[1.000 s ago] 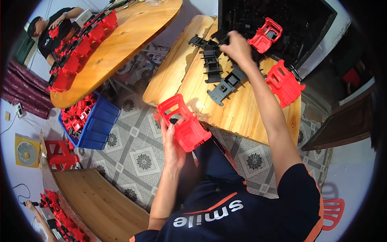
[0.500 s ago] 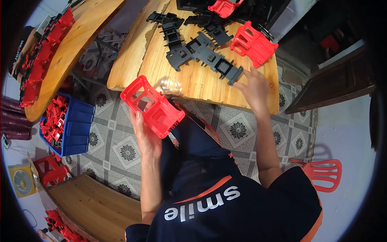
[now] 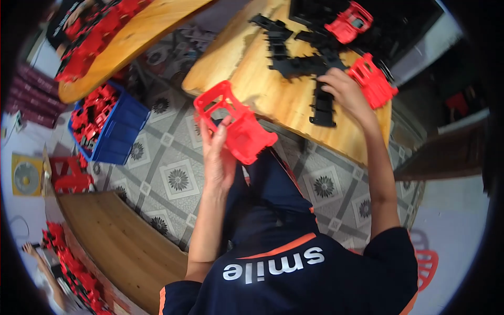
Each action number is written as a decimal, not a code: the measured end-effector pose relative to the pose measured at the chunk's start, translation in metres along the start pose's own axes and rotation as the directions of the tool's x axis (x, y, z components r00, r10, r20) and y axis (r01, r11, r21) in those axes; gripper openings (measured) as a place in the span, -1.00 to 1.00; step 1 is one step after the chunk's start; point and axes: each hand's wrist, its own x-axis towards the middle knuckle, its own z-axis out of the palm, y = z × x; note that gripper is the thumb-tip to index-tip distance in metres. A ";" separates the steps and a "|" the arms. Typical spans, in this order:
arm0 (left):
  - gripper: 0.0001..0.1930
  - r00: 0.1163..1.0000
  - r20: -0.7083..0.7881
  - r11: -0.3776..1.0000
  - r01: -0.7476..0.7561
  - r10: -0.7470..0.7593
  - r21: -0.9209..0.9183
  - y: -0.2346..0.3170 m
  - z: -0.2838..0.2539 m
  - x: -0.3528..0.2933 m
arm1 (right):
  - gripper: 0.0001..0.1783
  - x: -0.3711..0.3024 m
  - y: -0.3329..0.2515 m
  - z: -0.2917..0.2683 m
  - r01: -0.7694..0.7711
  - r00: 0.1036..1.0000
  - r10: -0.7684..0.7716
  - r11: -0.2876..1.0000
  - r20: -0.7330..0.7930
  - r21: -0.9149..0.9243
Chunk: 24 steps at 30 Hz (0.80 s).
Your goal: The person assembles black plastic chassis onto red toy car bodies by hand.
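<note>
My left hand (image 3: 219, 157) grips a red plastic toy truck body (image 3: 244, 128) by its near left edge, holding it up in front of the table edge. The body is an open frame with window gaps at one end. My right hand (image 3: 349, 93) is over the wooden table, fingers closed on the upper end of a black toy chassis piece (image 3: 322, 109); the fingertips partly hide that end. Beyond it lie several more black chassis pieces (image 3: 299, 65), overlapping one another. A second red truck body (image 3: 374, 81) rests just right of my right hand.
Another red body (image 3: 350, 23) lies at the far side of the wooden table (image 3: 241, 63). To the left stands a blue crate (image 3: 123, 128) heaped with red parts, below a table lined with red bodies (image 3: 100, 37). A wooden bench (image 3: 115, 231) and red stool (image 3: 71, 176) are at lower left.
My right hand has moved inward over the table, and the black chassis piece under it has swung to point toward me. The view has shifted; my left hand still holds the red body.
</note>
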 end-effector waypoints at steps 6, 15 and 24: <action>-0.02 0.994 0.086 0.996 -0.060 0.066 -0.072 0.002 0.002 -0.003 | -0.79 -0.004 -0.137 -0.010 -0.333 0.889 0.433 0.834 -0.148 0.439; 0.15 0.978 0.079 0.980 -0.191 0.194 -0.049 0.004 0.001 -0.015 | -0.74 0.007 -0.212 0.060 -0.116 0.890 0.213 0.961 -0.402 0.252; 0.17 0.974 0.083 0.977 -0.208 0.212 -0.052 0.008 -0.003 -0.013 | -0.74 0.013 -0.220 0.066 -0.083 0.892 0.167 0.974 -0.419 0.210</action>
